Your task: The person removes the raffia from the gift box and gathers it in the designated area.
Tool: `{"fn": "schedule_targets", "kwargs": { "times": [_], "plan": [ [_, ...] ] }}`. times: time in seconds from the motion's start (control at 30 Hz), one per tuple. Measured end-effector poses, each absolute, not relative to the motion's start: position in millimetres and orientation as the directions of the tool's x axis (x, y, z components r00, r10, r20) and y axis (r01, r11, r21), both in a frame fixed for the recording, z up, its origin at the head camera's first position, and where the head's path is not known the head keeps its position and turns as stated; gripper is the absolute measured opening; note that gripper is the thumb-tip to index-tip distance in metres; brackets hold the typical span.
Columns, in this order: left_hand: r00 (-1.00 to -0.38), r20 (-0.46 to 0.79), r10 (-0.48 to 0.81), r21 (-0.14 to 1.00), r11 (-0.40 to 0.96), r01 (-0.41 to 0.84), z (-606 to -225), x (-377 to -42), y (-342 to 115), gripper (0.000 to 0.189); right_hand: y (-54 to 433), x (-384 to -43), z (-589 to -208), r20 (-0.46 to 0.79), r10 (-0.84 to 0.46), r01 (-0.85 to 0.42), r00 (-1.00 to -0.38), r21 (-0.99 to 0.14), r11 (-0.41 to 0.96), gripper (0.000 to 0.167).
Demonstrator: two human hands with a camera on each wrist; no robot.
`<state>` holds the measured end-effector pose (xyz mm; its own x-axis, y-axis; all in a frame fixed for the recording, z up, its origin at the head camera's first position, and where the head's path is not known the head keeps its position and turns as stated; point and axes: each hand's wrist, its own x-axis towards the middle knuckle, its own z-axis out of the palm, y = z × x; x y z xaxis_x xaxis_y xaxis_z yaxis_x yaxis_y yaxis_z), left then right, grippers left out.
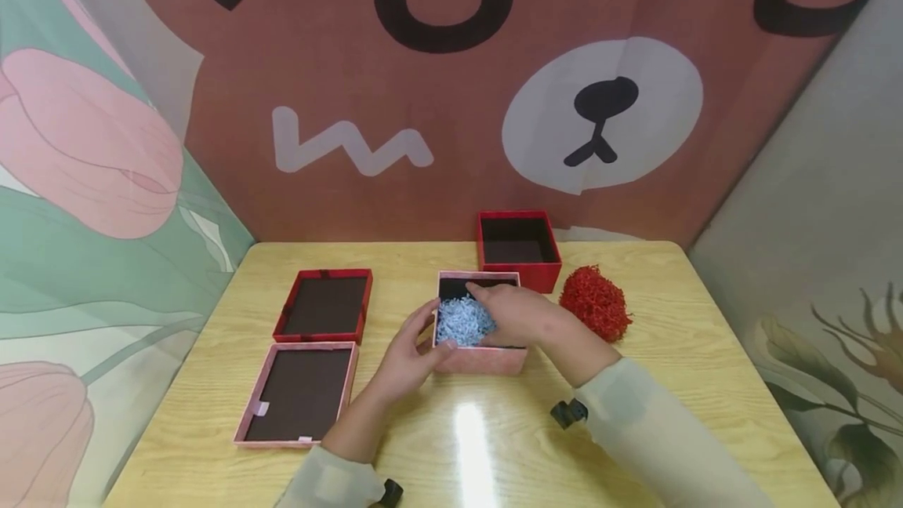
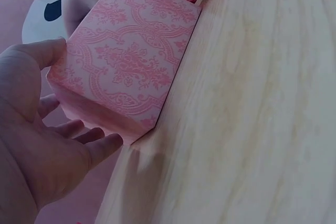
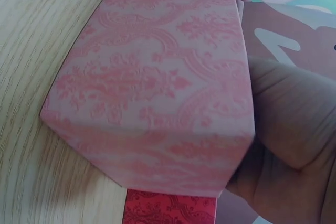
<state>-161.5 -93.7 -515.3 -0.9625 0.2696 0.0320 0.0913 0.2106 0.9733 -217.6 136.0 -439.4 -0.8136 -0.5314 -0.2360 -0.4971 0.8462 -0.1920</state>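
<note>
A pink patterned box without a lid stands on the table in the head view. Light blue shredded paper lies inside it, with the dark inner wall showing behind. My left hand holds the box at its left side, thumb over the near left rim and fingers along the outer wall. Reaching in over the right rim, my right hand rests on the blue paper with its fingers spread. In the right wrist view the box wall hides those fingertips.
Behind the pink box stands an open red box. A clump of red shredded paper lies to its right. On the left lie a red lid and a pink lid, insides up, on the wooden table.
</note>
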Motion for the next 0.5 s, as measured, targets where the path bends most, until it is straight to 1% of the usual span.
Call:
{"fn": "schedule_targets", "kwargs": {
  "times": [0.13,0.3,0.5],
  "plan": [
    [-0.964,0.011,0.267,0.980,0.188,0.063,-517,-160,-93,0.076,129,-219,-443,-0.284,-0.504,-0.487,-0.816,-0.133,0.863,0.101],
    [-0.962,-0.026,0.273,0.981,0.194,0.029,-516,-159,-93,0.079,122,-222,-449,-0.332,-0.461,-0.463,-0.823,-0.078,0.883,0.101],
    [-0.962,-0.049,0.269,0.978,0.208,0.008,-516,-159,-94,0.080,116,-225,-452,-0.358,-0.453,-0.483,-0.817,-0.006,0.876,0.084]
  ]
}}
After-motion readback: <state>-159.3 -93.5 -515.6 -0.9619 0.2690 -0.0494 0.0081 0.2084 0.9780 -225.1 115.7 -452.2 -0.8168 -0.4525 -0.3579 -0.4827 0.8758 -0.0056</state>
